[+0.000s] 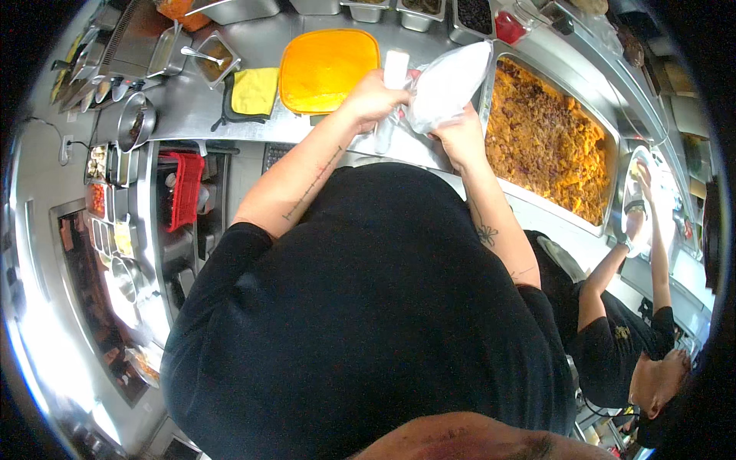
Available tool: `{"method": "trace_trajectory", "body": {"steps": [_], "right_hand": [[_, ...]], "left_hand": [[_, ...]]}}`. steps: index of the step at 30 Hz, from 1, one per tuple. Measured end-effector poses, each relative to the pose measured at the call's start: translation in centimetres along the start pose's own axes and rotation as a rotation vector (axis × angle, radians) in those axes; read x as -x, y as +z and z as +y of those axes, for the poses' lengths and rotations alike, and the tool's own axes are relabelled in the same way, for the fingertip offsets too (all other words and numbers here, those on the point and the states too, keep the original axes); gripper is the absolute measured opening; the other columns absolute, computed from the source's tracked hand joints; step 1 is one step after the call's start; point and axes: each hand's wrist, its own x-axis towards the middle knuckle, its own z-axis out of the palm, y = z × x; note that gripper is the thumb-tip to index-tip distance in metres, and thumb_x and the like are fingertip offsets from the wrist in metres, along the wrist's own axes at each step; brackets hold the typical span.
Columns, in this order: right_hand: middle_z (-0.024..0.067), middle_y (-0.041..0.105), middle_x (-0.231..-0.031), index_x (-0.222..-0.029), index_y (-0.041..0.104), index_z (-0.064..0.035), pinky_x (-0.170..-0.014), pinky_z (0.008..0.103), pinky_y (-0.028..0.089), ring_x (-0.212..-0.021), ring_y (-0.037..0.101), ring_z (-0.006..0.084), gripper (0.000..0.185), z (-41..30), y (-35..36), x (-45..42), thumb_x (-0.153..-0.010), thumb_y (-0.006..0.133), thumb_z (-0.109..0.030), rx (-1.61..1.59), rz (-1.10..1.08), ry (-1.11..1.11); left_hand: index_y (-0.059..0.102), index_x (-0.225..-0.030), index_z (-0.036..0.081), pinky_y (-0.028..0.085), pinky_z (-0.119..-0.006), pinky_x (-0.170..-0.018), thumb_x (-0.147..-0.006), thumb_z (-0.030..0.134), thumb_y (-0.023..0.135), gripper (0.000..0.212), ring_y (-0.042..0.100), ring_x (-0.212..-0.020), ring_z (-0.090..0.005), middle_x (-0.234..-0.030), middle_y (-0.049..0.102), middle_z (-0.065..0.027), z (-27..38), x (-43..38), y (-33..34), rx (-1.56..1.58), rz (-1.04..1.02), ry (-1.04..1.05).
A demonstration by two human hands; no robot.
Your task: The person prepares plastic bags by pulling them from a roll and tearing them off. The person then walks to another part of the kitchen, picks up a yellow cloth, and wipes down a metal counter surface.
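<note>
My left hand [376, 98] is closed around a white roll [396, 68], with clear plastic film hanging below the fist. In my right hand [460, 138] I grip the lower end of a bunched, translucent white plastic bag [451, 77]. The bag bulges upward and to the right, and its contents cannot be made out. Both hands are close together above the front edge of the steel counter [190, 123]. Just left of them lies an orange cutting board [330, 69]. To their right is a large metal tray [552, 208] of orange and brown crumbly food [540, 138].
A folded yellow cloth [254, 91] with dark edging lies left of the board. Beyond it, a metal pan [208, 72] holds a spoon [201, 54]. Food pans [422, 20] line the back. At right, another person [609, 339] works over a white plate [637, 155].
</note>
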Motion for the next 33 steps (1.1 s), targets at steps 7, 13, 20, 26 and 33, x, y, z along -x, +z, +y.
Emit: {"method": "trace_trajectory", "body": {"steps": [7,13,20,26,33], "right_hand": [[0.0110,0.068,-0.111,-0.120,0.056,0.0003,-0.079,0.0323,0.056,-0.098,0.067,0.0201,0.055,0.8,0.7,0.6,-0.070,0.077,0.004,-0.049,0.047,-0.050],[0.0153,0.068,-0.115,-0.107,0.068,-0.0007,-0.098,0.0411,0.046,-0.111,0.062,0.0317,0.034,1.0,0.6,0.5,-0.076,0.071,-0.015,0.531,0.005,-0.172],[0.0208,0.063,-0.121,-0.118,0.063,0.0010,-0.107,0.0428,0.038,-0.122,0.054,0.0350,0.041,7.0,-1.1,-0.4,-0.081,0.069,-0.016,0.289,0.160,-0.145],[0.0239,0.049,-0.138,-0.143,0.038,-0.0010,-0.109,0.0456,0.040,-0.127,0.050,0.0350,0.067,4.6,0.2,-0.8,-0.084,0.068,-0.007,0.296,0.150,-0.134],[0.0185,0.030,-0.150,-0.149,0.025,-0.0001,-0.098,0.0393,0.050,-0.119,0.054,0.0303,0.074,-4.3,4.3,5.6,-0.086,0.061,0.009,0.193,0.409,-0.195]], "left_hand": [[0.059,-0.124,-0.005,0.053,-0.030,-0.063,-0.077,-0.001,0.072,0.049,0.065,-0.085,-0.0165,-0.108,0.066,-0.0111,0.1,-1.4,-0.8,0.369,-0.119,-0.103],[0.073,-0.099,-0.002,0.054,-0.032,-0.070,-0.069,0.000,0.072,0.030,0.067,-0.076,-0.0178,-0.089,0.072,-0.0102,-0.7,-1.8,-0.8,0.185,0.063,-0.033],[0.073,-0.094,0.006,0.056,-0.041,-0.077,-0.063,0.019,0.077,0.034,0.071,-0.086,-0.0330,-0.089,0.072,-0.0202,0.1,-3.4,1.2,-0.836,0.203,0.174],[0.066,-0.102,0.002,0.056,-0.041,-0.064,-0.073,0.014,0.078,0.034,0.070,-0.075,-0.0300,-0.085,0.070,-0.0156,3.8,-1.1,-0.4,-0.429,0.165,0.319],[0.052,-0.110,0.003,0.048,-0.028,-0.046,-0.084,0.019,0.079,0.041,0.057,-0.053,-0.0128,-0.081,0.062,-0.0066,10.3,4.2,-13.8,0.022,0.087,0.005]]}}
